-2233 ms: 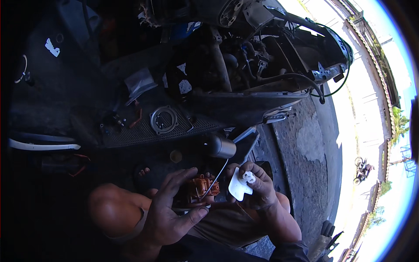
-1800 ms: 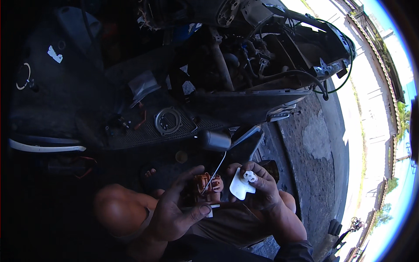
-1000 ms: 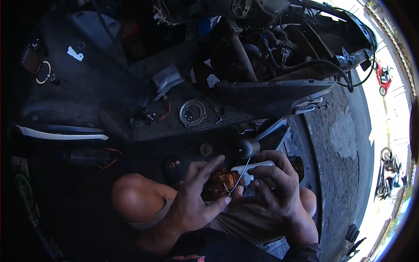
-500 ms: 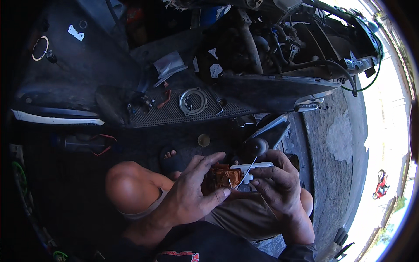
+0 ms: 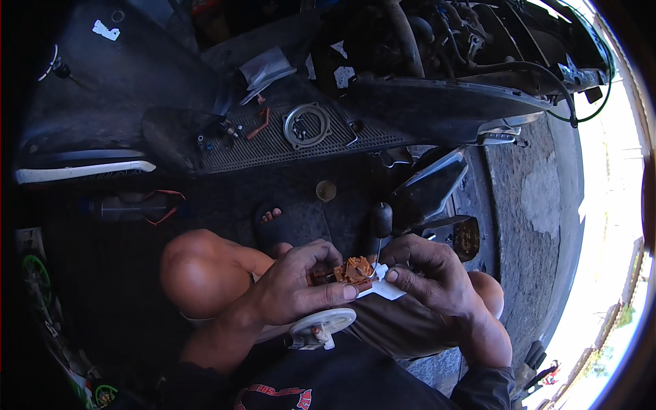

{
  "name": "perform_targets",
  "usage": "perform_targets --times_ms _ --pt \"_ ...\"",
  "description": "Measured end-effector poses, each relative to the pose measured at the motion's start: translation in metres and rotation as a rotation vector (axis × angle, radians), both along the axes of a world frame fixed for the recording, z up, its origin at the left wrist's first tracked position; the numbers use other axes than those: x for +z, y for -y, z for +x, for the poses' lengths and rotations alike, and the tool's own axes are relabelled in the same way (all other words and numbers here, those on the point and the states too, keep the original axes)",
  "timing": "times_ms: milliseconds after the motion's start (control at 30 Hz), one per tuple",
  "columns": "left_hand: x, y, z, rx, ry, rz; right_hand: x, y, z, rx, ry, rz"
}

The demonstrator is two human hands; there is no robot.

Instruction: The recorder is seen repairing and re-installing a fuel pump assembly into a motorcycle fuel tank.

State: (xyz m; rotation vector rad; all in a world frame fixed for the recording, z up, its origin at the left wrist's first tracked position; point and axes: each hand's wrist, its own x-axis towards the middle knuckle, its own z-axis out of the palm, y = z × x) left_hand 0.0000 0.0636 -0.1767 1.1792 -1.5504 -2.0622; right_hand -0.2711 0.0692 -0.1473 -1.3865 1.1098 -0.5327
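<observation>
Over my lap is what looks like a fuel pump unit [image 5: 357,270], with an orange-brown plastic body and white plastic parts. My left hand [image 5: 297,283] is closed round its brown end, the thumb lying along the near side. A dark float [image 5: 381,220] stands up from the body on a thin bent wire. Close to my shirt, below the left hand, a round white flange [image 5: 328,320] with a small spout shows; how it joins the body is hidden by the hand. My right hand [image 5: 429,277] pinches at the white plastic end [image 5: 381,271] beside the wire.
Ahead lies a scooter's ribbed footboard [image 5: 239,154] carrying a metal ring [image 5: 307,126], a small orange-red part [image 5: 259,123], a clear plastic bag [image 5: 266,72] and small hardware. A clear bottle [image 5: 133,207] lies at left. A dark container [image 5: 458,236] sits beyond my right hand.
The unit has turned in my hands, bringing the round white flange into sight near my shirt. Its float now stands more upright and further left. The whole view has shifted slightly.
</observation>
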Motion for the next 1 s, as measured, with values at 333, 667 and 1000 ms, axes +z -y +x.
perform_targets --times_ms 333,667,1000 --pt "0.006 -0.003 -0.011 0.100 -0.320 0.453 -0.003 -0.005 -0.008 0.012 0.011 0.174" --pt "-0.027 -0.028 -0.014 0.074 -0.291 0.258 0.007 0.004 -0.003 0.309 -0.243 -0.013" --pt "-0.019 -0.012 -0.015 0.054 -0.154 -0.263 -0.015 0.000 -0.001 0.274 -0.258 -0.467"
